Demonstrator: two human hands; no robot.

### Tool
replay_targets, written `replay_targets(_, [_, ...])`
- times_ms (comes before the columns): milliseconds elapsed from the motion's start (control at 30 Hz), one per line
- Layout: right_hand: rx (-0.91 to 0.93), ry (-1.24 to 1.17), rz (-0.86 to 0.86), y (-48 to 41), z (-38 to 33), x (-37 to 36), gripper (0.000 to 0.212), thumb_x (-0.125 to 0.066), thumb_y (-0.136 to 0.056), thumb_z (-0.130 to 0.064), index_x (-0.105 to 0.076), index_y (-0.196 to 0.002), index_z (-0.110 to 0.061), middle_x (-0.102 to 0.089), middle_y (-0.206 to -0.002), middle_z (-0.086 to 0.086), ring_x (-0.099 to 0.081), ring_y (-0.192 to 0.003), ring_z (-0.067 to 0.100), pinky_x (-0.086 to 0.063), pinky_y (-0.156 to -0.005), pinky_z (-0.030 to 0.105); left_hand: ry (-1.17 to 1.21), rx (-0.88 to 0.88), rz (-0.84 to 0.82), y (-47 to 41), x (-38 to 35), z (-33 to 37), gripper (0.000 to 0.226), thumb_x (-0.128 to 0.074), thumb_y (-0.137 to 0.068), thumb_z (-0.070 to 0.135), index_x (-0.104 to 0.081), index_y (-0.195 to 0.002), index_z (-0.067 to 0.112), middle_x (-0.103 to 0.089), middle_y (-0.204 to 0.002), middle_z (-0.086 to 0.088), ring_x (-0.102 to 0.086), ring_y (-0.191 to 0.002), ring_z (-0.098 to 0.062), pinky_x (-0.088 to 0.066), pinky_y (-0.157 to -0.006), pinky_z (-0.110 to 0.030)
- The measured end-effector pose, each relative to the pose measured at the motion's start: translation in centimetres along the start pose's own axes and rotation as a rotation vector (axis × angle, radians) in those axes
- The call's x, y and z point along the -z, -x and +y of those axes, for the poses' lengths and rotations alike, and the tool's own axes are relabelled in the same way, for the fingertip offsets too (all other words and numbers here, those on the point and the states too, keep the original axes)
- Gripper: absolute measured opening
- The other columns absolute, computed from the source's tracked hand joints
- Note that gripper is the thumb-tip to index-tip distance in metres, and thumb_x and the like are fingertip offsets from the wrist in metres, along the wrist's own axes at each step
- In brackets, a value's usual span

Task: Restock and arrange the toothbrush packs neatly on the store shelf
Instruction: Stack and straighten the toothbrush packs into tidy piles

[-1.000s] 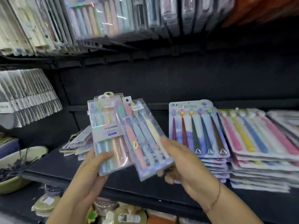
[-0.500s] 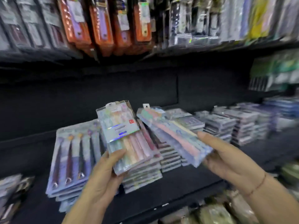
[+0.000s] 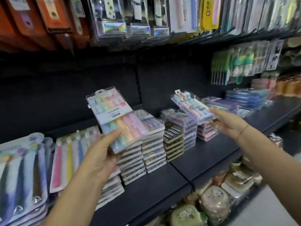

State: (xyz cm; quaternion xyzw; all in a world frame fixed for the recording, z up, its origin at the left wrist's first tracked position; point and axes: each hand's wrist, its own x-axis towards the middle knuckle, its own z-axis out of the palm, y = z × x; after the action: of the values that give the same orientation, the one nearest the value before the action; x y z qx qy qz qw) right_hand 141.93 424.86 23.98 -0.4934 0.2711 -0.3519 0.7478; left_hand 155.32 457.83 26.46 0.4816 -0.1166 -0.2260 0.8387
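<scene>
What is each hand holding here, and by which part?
Left hand grips a pastel toothbrush pack by its bottom end; right hand holds a second pack by its lower end.

The nearer clear pack [image 3: 116, 119] shows pastel blue, green, orange and pink brushes, a white label with a rainbow foil strip, and a red corner tag. The farther clear pack [image 3: 193, 106]: pink, mint, cream. Beneath, the black shelf [image 3: 211, 154]. One stack [image 3: 173, 141] is striped black and gold. Up top hang orange packs [image 3: 21, 22] and a yellow pack [image 3: 210, 12].
</scene>
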Motion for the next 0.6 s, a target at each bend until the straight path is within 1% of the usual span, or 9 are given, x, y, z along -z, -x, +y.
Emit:
replay_targets(67, [0.034,0.065,0.056,-2.6,-0.2,0.7,0.003,-0.062,-0.094,-0.019,-0.062,-0.094,-0.016,-0.063,-0.090,0.001,-0.057,-0.074,0.008,-0.051,-0.048,0.014,-0.010,0.024,0.020,-1.0,-0.8,-0.5,0.016,-0.066,-0.082,0.006,-0.066,-0.095,0.016,-0.076,-0.080,0.001,-0.072,-0.070,-0.008,-0.052,-0.069,-0.029])
replay_targets(167, [0.048,0.203,0.088,-5.2,0.2,1.3,0.005,-0.062,-0.095,-0.021,-0.061,-0.097,-0.017,-0.062,-0.083,0.000,-0.052,-0.065,0.009,-0.048,-0.045,0.013,-0.014,0.032,0.021,-2.1,-1.4,-1.0,0.022,-0.068,-0.075,0.008,-0.067,-0.096,0.015,-0.076,-0.083,0.000,-0.073,-0.072,-0.010,-0.056,-0.058,-0.024])
replay_targets(233, [0.047,0.264,0.049,-6.3,0.8,1.5,0.006,-0.059,-0.097,-0.018,-0.061,-0.092,-0.016,-0.062,-0.081,-0.001,-0.052,-0.065,0.009,-0.048,-0.047,0.013,-0.014,0.025,0.013,-2.8,-1.5,-1.1,0.032,-0.069,-0.067,0.012,-0.068,-0.099,0.015,-0.077,-0.091,-0.002,-0.073,-0.078,-0.011,-0.058,-0.060,-0.026])
replay_targets(333, [0.040,0.258,0.011,-7.8,1.7,1.5,0.016,-0.055,-0.099,-0.016,-0.061,-0.084,-0.018,-0.066,-0.073,-0.005,-0.055,-0.064,0.009,-0.048,-0.052,0.015,-0.037,0.008,0.020,-3.6,-1.4,-1.1,0.035,-0.068,-0.066,0.014,-0.069,-0.101,0.016,-0.076,-0.096,-0.002,-0.073,-0.081,-0.012,-0.058,-0.064,-0.029])
replay_targets(367, [0.040,0.233,0.010,-8.1,1.9,1.4,0.015,-0.056,-0.098,-0.016,-0.061,-0.084,-0.018,-0.066,-0.073,-0.004,-0.056,-0.064,0.009,-0.049,-0.052,0.016,-0.040,0.004,0.023,-3.8,-1.3,-1.0,0.033,-0.068,-0.066,0.014,-0.070,-0.099,0.016,-0.076,-0.097,-0.002,-0.073,-0.083,-0.012,-0.056,-0.068,-0.030])
replay_targets(433, [0.024,0.183,0.035,-9.4,1.9,1.2,0.008,-0.061,-0.095,-0.020,-0.064,-0.093,-0.013,-0.067,-0.086,0.001,-0.059,-0.068,0.009,-0.050,-0.048,0.015,-0.036,-0.011,0.035,-4.2,-1.1,-0.8,0.024,-0.068,-0.066,0.013,-0.077,-0.088,0.015,-0.076,-0.096,-0.003,-0.074,-0.085,-0.014,-0.057,-0.070,-0.032])
replay_targets(500, [0.023,0.225,0.056,-10.8,2.0,0.7,0.029,-0.068,-0.091,-0.031,-0.064,-0.110,-0.009,-0.065,-0.102,0.006,-0.057,-0.073,0.012,-0.050,-0.051,0.018,-0.021,-0.016,0.040,-4.4,-1.1,-0.6,0.017,-0.068,-0.065,0.010,-0.080,-0.076,0.015,-0.077,-0.094,-0.004,-0.074,-0.083,-0.015,-0.061,-0.064,-0.030])
replay_targets(567, [0.018,0.375,0.117,-11.9,2.2,0.0,0.049,-0.071,-0.086,-0.044,-0.063,-0.117,-0.007,-0.061,-0.101,0.009,-0.052,-0.075,0.019,-0.046,-0.065,0.028,-0.021,-0.014,0.048,-4.5,-1.3,-0.5,0.026,-0.067,-0.065,0.009,-0.077,-0.089,0.012,-0.076,-0.095,-0.005,-0.074,-0.084,-0.015,-0.061,-0.062,-0.029])
replay_targets(600, [0.031,0.454,0.159,-12.3,2.4,-0.5,0.050,-0.069,-0.086,-0.045,-0.062,-0.115,-0.005,-0.059,-0.098,0.010,-0.050,-0.080,0.022,-0.043,-0.071,0.032,-0.028,-0.015,0.047,-4.5,-1.3,-0.6,0.032,-0.066,-0.066,0.009,-0.072,-0.097,0.011,-0.076,-0.096,-0.006,-0.074,-0.086,-0.016,-0.061,-0.063,-0.030])
